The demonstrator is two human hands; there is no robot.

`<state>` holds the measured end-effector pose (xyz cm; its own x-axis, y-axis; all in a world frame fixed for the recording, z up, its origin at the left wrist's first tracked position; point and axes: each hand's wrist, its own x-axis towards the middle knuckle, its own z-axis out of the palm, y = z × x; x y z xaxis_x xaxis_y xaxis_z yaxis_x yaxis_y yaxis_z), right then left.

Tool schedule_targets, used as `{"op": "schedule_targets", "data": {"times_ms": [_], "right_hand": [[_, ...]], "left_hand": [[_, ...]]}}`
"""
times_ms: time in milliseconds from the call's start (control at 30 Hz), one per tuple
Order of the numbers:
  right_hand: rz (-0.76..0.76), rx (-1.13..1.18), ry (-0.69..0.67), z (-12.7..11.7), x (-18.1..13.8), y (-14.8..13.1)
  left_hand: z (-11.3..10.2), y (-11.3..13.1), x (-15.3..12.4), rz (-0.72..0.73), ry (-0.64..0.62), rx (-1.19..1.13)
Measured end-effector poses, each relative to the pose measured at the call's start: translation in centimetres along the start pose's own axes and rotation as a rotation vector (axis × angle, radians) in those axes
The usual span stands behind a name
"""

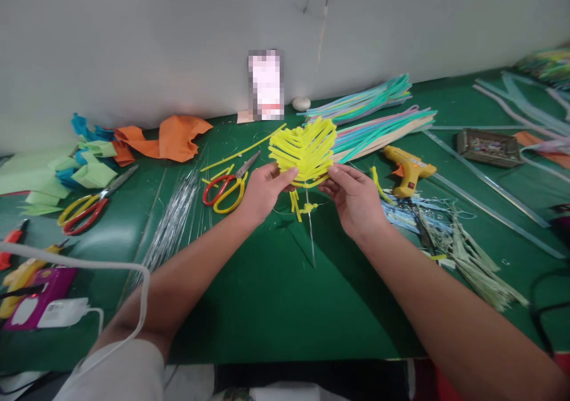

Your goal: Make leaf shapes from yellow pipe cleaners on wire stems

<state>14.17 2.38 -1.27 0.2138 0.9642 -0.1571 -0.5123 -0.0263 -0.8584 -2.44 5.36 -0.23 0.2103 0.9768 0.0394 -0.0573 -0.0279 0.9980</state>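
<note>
A yellow leaf made of pipe cleaners [303, 148] is held up over the middle of the table, its strips fanning out from a central rib. My left hand [271, 188] pinches its lower left edge between thumb and fingers. On the lower right edge, my right hand [352, 194] grips it the same way. A thin wire stem [310, 234] hangs below the leaf, with short yellow pieces near its top. Just left of my left hand lie red-and-yellow-handled scissors [229, 187], beside loose yellow pipe cleaners [243, 149].
Bundles of coloured pipe cleaners [378, 132] lie behind my right hand, near a yellow glue gun [407, 170]. Metal wires [171, 226] and a second pair of scissors [95, 204] are left. A phone [266, 85] leans on the wall. A white cable [145, 288] crosses my left arm.
</note>
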Motion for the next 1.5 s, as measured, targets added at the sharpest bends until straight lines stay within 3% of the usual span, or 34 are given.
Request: {"op": "schedule_targets", "data": {"times_ms": [233, 467, 733, 1167, 1333, 1500], "right_hand": [[-0.031, -0.006, 0.059, -0.22, 0.42, 0.28], [0.069, -0.163, -0.087, -0.26, 0.34, 0.38], [0.094, -0.04, -0.088, -0.34, 0.53, 0.5], [0.119, -0.014, -0.089, -0.49, 0.82, 0.96], [0.143, 0.0, -0.094, -0.34, 0.76, 0.88], [0.346, 0.185, -0.112, -0.23, 0.62, 0.11]], "left_hand": [[-0.39, -0.14, 0.28, -0.004, 0.056, -0.026], [-0.12, 0.05, 0.14, 0.001, 0.008, 0.012], [-0.28, -0.23, 0.29, -0.052, 0.004, -0.218], [-0.2, -0.29, 0.38, -0.095, 0.043, -0.143], [-0.23, -0.3, 0.36, -0.096, 0.046, -0.214], [0.09, -0.51, 0.07, -0.063, -0.063, -0.258]]}}
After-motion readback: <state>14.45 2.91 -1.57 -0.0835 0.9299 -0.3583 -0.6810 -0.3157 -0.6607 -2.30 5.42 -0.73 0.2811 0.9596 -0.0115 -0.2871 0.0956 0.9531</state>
